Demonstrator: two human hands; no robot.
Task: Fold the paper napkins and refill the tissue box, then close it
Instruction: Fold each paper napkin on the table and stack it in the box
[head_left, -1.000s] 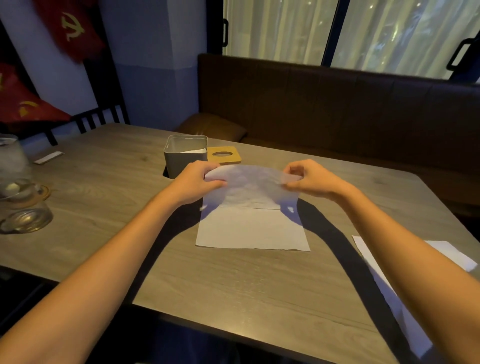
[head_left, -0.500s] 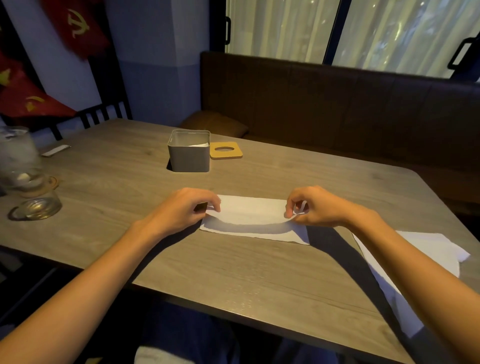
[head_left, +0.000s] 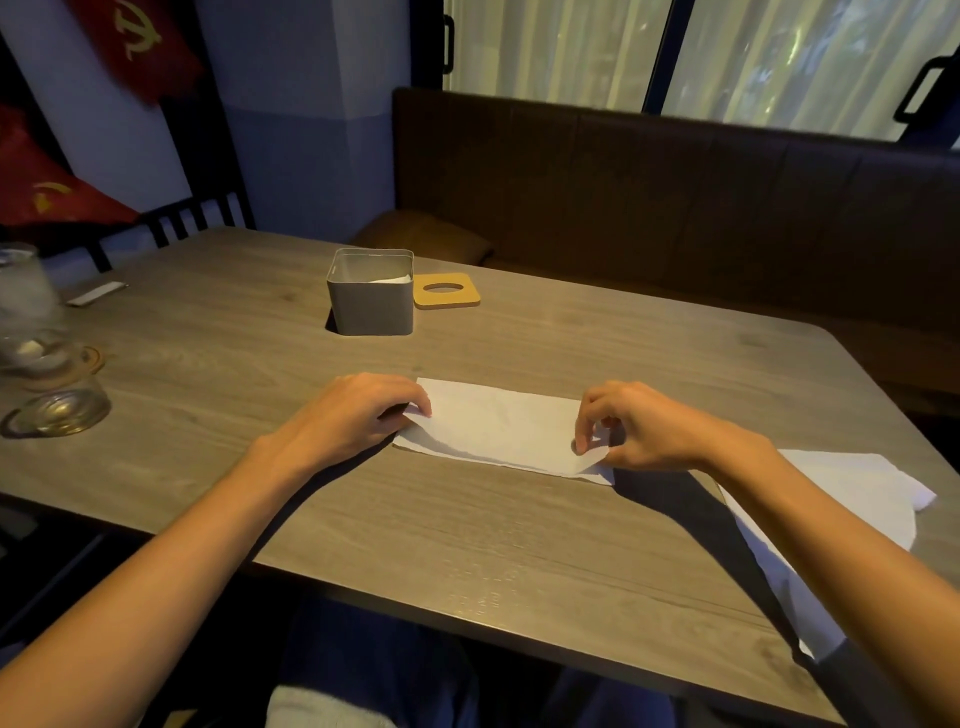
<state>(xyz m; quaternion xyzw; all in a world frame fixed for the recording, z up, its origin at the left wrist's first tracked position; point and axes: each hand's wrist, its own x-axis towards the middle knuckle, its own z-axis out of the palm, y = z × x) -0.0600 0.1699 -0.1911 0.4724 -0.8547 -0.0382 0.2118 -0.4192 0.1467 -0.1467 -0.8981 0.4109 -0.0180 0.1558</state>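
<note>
Nearer us than the tissue box (head_left: 370, 299), the folded napkin (head_left: 498, 423) lies flat on the table (head_left: 218, 353), its long axis running left to right between our hands. Our left hand (head_left: 353, 413) presses curled fingers on the napkin's left end; whether it pinches the paper we cannot tell. Our right hand (head_left: 636, 426) pinches the right end between thumb and fingertips, the near corner lifted slightly. The box stands open beyond the napkin's left half, so our left hand is nearer it, and the lid (head_left: 447, 292) lies touching the box's right side. More napkins (head_left: 857, 488) wait right of the folded one, partly under our right forearm. We judge the next fold goes end to end.
</note>
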